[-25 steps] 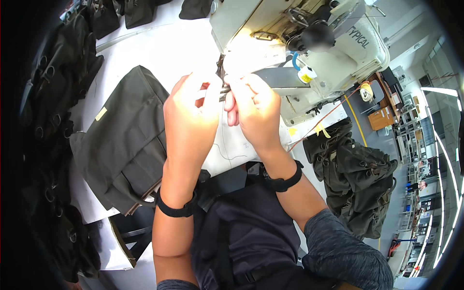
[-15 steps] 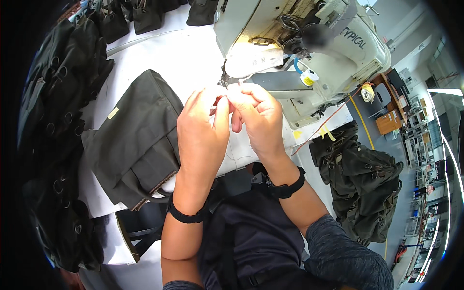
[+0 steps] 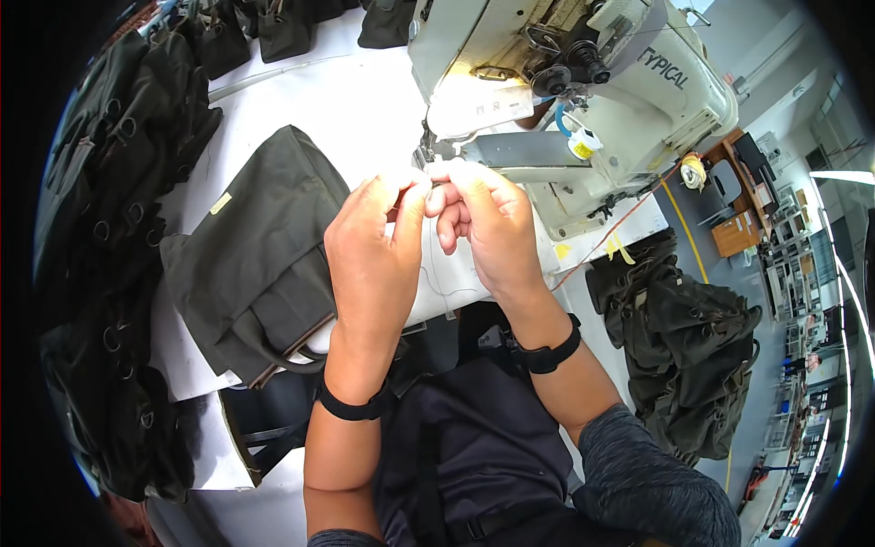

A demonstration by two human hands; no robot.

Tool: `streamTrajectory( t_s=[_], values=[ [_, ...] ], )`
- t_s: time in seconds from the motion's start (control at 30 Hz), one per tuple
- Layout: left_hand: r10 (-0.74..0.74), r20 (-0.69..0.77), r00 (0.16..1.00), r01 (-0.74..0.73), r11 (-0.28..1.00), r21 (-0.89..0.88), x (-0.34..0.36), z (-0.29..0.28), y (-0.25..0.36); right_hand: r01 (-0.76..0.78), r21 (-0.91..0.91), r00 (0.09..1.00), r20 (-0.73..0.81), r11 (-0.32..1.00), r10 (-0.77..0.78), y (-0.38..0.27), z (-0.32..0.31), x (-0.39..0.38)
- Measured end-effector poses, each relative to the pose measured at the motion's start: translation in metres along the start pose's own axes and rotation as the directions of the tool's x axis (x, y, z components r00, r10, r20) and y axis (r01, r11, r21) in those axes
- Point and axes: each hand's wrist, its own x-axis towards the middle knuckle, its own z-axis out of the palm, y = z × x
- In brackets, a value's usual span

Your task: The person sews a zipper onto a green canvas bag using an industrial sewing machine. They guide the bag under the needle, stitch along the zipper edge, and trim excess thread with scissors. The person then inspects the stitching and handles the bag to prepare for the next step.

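My left hand (image 3: pixel 374 246) and my right hand (image 3: pixel 495 232) meet at the fingertips in front of the sewing machine (image 3: pixel 629 118). Both are pinched closed, thumb against forefinger. Whatever sits between the tips is too small and too brightly lit to name. Below the hands, a thin dark thread (image 3: pixel 434 273) trails over the white tabletop; its upper end is lost behind my fingers. Left of my left forearm lies a dark olive fabric bag (image 3: pixel 260 223) with a handle, a zip and a small pale tag.
Dark bags (image 3: pixel 100 237) are heaped along the left edge, with several more at the far edge. Another pile of bags (image 3: pixel 688 356) stands right of my right arm. The machine's narrow grey arm (image 3: pixel 529 150) juts out just beyond my fingertips.
My hands stay pinched together, with the left wrist shifted slightly. The view has moved a little, so the bag and machine sit slightly differently in the picture.
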Motion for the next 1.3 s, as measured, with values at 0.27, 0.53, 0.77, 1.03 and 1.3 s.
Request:
streamTrajectory(
  t_s=[0.27,0.53,0.77,1.03,1.3],
  values=[
    [0.174,-0.002,0.985,-0.168,0.956,0.242,-0.018,-0.017,0.006,0.052,-0.122,0.998,0.043,0.991,-0.047,0.003,0.004,-0.018],
    [0.034,0.070,0.997,-0.045,0.986,0.160,-0.021,-0.023,0.016,0.089,-0.283,0.995,0.061,0.955,-0.075,0.001,-0.002,-0.030],
    [-0.065,-0.056,0.996,0.059,0.992,-0.113,-0.002,0.004,-0.025,0.103,-0.302,0.995,0.012,0.948,-0.104,0.003,-0.012,-0.011],
    [-0.394,0.058,0.917,0.363,0.766,-0.530,0.015,0.035,-0.046,0.206,-0.431,0.964,-0.067,0.879,-0.259,0.012,-0.038,0.009],
    [-0.355,-0.040,0.934,0.305,0.852,-0.425,0.016,0.038,-0.035,0.318,-0.627,0.902,-0.032,0.711,-0.431,0.012,-0.027,0.023]
  ],
)
